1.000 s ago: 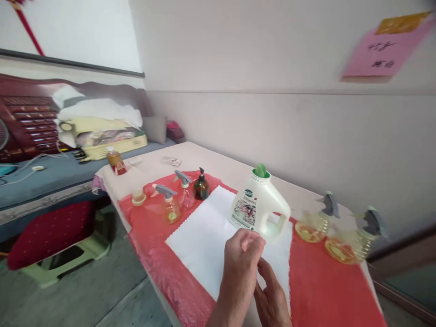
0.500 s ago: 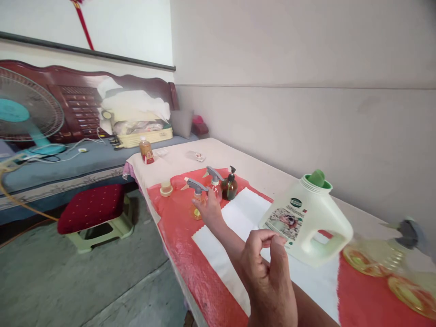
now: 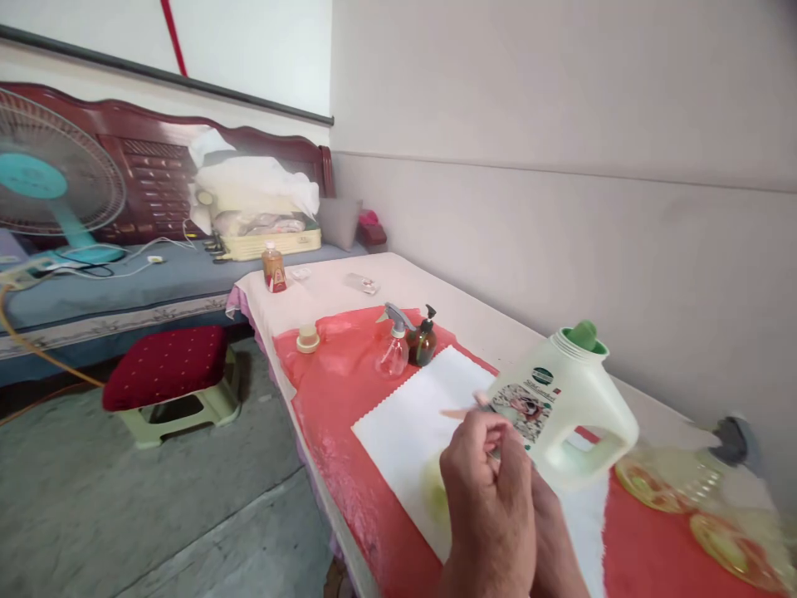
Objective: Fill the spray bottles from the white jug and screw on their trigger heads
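Note:
My left hand (image 3: 489, 498) is in front at the bottom centre, its fingers curled into a pinch; I cannot make out what is in them. My right hand (image 3: 557, 540) lies mostly hidden behind it. A blurred small spray bottle with yellow-green liquid (image 3: 437, 496) shows just left of my hands over the white cloth (image 3: 404, 419), its grey nozzle a smear above my knuckles. A white detergent jug with a green cap (image 3: 573, 399) leans tilted just beyond my hands.
A red cover (image 3: 336, 390) lies over the table. On it stand a clear spray bottle (image 3: 393, 353), a brown pump bottle (image 3: 423, 342) and a small cap (image 3: 307, 338). Yellowish spray bottles (image 3: 678, 473) are at the right. A red stool (image 3: 168, 365), fan (image 3: 50, 183) and bed are at the left.
My right hand reached out to the small yellow spray bottle beside the clear one and came back with it to my left hand. The view turned left.

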The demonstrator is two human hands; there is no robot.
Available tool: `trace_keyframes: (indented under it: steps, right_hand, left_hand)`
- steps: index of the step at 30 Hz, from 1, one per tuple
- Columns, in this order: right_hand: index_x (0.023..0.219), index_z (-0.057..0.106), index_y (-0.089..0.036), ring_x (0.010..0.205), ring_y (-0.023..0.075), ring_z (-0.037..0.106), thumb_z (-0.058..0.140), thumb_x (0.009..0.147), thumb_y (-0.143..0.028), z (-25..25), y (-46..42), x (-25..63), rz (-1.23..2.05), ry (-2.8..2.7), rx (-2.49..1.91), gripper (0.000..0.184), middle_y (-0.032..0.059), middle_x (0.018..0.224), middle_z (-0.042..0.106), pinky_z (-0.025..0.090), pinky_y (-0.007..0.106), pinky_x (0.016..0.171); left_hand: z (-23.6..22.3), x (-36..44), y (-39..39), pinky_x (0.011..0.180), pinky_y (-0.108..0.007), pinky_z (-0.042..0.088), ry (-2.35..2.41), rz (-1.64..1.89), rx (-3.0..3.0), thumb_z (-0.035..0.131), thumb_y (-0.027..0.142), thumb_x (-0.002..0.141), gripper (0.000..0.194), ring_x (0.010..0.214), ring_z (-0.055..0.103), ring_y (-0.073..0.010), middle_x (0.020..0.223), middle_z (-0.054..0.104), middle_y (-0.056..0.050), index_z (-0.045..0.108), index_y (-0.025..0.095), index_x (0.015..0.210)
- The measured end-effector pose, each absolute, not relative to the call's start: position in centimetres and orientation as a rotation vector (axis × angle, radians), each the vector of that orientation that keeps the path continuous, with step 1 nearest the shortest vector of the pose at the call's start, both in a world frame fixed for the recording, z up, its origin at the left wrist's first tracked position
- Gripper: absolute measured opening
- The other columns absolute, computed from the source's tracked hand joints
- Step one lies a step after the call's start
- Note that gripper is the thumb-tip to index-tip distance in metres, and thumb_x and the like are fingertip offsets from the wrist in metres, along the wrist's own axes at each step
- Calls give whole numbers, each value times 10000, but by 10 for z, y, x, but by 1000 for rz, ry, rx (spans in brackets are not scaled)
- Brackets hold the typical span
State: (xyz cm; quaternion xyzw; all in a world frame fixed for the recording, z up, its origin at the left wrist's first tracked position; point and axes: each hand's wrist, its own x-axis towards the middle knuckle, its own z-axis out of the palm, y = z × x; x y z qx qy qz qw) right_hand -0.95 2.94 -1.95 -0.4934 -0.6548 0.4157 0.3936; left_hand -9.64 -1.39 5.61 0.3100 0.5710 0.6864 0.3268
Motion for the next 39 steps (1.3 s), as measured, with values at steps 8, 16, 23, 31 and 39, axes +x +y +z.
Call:
trace_keyframes:
  steps: [8, 16, 23, 31, 39]
  right_hand:
    - [957, 735, -307, 1143, 349, 586, 682, 616, -711, -40, 33, 114, 1089, -1249, -1504, 532, 45, 1101, 700, 548, 411, 892]
    - [989, 678, -210, 976, 264, 645, 692, 744, -627, -36, 15, 123, 1411, -1068, -1026, 483, 72, 1028, 701, 522, 342, 870]
    - [1206, 563, -200, 1190, 250, 544, 599, 877, -563, -8, -2, 139, 1621, -994, -769, 491, 101, 1247, 597, 410, 405, 1054]
    - [1317, 473, -210, 1110, 264, 577, 661, 759, -676, -19, -14, 137, 2178, -703, -588, 751, 127, 1305, 535, 499, 407, 877]
    - [1122, 562, -122, 862, 201, 627, 750, 702, -584, -15, -12, 124, 2127, -712, -532, 652, 110, 1033, 628, 506, 305, 692]
  left_hand:
    - [42, -54, 1, 743, -336, 453, 1526, 1215, 1225, 570, 419, 821, 234, 808, 635, -264, 846, 716, -94, 689, 218, 822]
    - [15, 1, 7, 907, -346, 432, 1341, 860, 1401, 656, 441, 811, 548, 1078, 603, -287, 1173, 662, -122, 538, 195, 1286]
    - [4, 0, 6, 938, -346, 469, 1384, 1094, 1041, 633, 515, 834, 490, 1112, 609, -273, 1199, 664, -113, 616, 182, 1194]
    - [13, -9, 3, 722, -354, 585, 1276, 1550, 379, 734, 495, 730, 455, 1047, 651, -296, 1113, 702, -104, 665, 202, 1071]
    - [21, -12, 0, 703, -344, 592, 1272, 1596, 298, 720, 506, 735, 434, 999, 677, -291, 1087, 715, -117, 673, 189, 1028]
